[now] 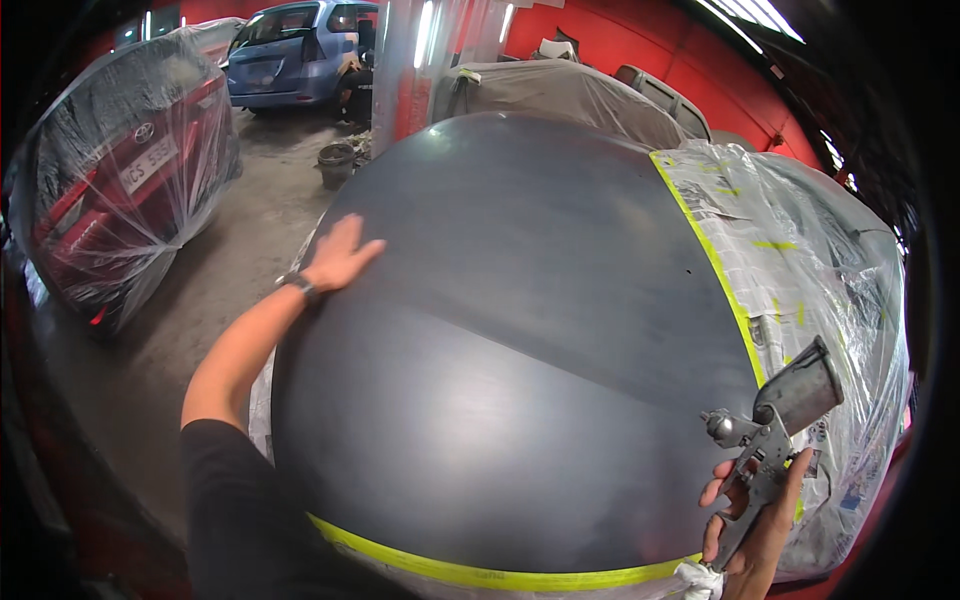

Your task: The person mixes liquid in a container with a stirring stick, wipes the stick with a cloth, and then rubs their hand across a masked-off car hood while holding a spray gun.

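Note:
A broad, dark grey car panel [520, 300] with a matte-to-satin sheen fills the middle of the view. Over its left edge lies my left hand [342, 255], flat with fingers spread and empty; whether the palm presses on the surface or hovers just above, I cannot tell. A dark band circles that wrist. At the lower right, my right hand [770, 530] is wrapped round the handle of a metal spray gun [758, 445]. Its cup [800, 388] tilts up to the right and its nozzle points left over the panel. White wrapping [700, 580] shows at the handle's base.
Yellow-green tape [715, 255] borders the panel's right side, with newspaper and clear plastic sheeting [850, 270] beyond. More tape [490, 577] runs along the near edge. A plastic-covered red car [130, 170], a dark bucket [336, 165], a blue car [290, 60] and a crouching person [356, 92] are farther off.

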{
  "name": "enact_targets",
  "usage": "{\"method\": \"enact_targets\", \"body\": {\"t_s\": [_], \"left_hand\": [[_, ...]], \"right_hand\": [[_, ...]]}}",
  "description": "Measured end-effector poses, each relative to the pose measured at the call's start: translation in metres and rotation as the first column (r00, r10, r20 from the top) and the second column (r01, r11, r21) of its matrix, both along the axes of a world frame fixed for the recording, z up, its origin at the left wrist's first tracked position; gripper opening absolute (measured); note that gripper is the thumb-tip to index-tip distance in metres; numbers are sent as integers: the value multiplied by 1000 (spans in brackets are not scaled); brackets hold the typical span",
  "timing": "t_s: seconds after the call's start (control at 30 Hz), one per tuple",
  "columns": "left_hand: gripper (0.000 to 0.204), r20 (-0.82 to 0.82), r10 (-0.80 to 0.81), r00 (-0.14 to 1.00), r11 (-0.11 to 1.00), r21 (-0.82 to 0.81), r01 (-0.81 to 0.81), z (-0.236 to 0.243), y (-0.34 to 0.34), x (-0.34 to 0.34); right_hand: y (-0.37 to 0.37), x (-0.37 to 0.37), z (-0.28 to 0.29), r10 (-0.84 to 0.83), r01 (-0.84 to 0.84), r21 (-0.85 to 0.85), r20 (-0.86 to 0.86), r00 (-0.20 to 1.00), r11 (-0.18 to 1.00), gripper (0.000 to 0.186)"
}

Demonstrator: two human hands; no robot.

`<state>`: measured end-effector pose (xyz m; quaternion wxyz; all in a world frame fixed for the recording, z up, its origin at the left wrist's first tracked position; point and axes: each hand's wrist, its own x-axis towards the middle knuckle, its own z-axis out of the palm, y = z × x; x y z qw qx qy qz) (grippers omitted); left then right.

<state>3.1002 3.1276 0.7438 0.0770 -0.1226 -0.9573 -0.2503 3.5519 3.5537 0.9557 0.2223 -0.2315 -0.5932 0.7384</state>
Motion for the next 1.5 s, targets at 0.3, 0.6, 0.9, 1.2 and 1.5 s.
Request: {"method": "enact_targets", "body": {"t_s": [0.3,0.6,0.9,1.2,1.5], "left_hand": [[117,450,88,889,885,375,-277,-33,-43,-63],[101,-131,-61,989,976,-217,31,97,315,-57],[104,-265,-834,485,533,-153,832,109,637,174],[85,-196,-537,821,841,-209,500,102,460,-28],[106,56,365,929,930,33,-367,5,68,-130]], "right_hand": [[22,9,-5,-2,4,-65,36,999,998,88],[69,64,-13,-134,129,-142,-25,991,981,85],[83,70,-20,-323,302,-167,-115,939,938,93],[74,84,-23,-335,329,-131,-19,942,935,87],[28,105,-2,-388,415,-174,167,906,893,92]]}}
